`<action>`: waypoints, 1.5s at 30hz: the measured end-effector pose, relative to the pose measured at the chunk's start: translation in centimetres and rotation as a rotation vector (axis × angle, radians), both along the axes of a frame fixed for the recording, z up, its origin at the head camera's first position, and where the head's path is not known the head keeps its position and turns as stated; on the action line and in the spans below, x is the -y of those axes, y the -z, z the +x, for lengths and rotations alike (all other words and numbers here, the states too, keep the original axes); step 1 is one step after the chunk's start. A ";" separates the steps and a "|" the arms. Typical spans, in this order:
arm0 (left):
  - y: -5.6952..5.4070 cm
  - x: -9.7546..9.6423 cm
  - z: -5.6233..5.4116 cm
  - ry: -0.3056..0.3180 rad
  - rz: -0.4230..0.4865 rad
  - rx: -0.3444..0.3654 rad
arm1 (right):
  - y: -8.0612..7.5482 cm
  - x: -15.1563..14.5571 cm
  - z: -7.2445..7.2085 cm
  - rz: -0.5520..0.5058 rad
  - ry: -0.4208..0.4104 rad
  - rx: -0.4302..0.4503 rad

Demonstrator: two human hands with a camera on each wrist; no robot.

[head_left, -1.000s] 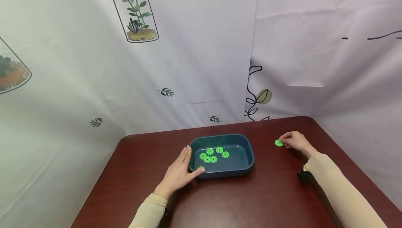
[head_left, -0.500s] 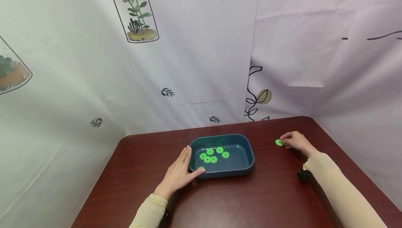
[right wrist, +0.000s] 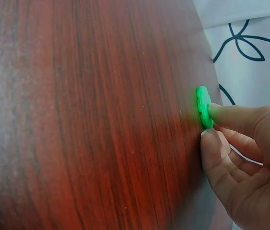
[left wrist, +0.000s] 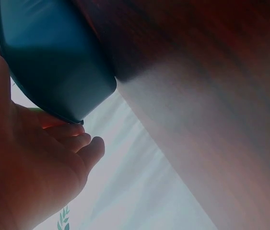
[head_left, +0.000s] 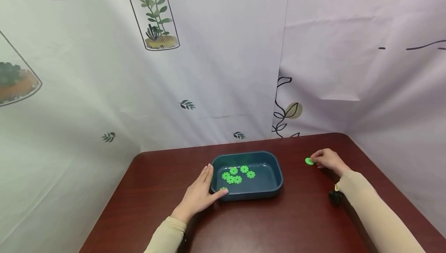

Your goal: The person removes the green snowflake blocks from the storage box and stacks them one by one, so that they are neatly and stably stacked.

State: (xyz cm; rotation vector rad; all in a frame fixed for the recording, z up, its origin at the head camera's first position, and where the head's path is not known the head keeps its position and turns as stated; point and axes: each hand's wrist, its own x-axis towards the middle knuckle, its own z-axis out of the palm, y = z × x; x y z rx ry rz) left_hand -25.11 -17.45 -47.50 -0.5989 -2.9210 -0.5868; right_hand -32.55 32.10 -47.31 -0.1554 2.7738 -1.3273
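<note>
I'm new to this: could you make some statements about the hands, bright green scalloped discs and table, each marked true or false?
1. The right hand pinches a bright green, scalloped, plastic-looking disc. True.
2. The left hand touches a dark blue, rectangular, round-cornered dish. True.
3. The dish is empty. False: several green discs lie in it.
4. The pinched disc is inside the dish. False: it is outside, to the right in the head view.
5. The table has a dark reddish-brown, wood-grained surface. True.
</note>
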 end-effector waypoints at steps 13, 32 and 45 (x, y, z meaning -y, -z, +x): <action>0.2 0.1 0.0 -0.001 -0.005 -0.007 | 0.2 0.0 -0.1 -0.012 0.006 0.000; -0.1 0.0 0.0 0.008 0.001 -0.001 | -3.4 1.9 -1.5 0.036 -0.007 -0.040; -0.2 -0.1 0.3 0.008 0.000 0.004 | -7.7 9.9 -2.5 0.142 -0.245 -0.145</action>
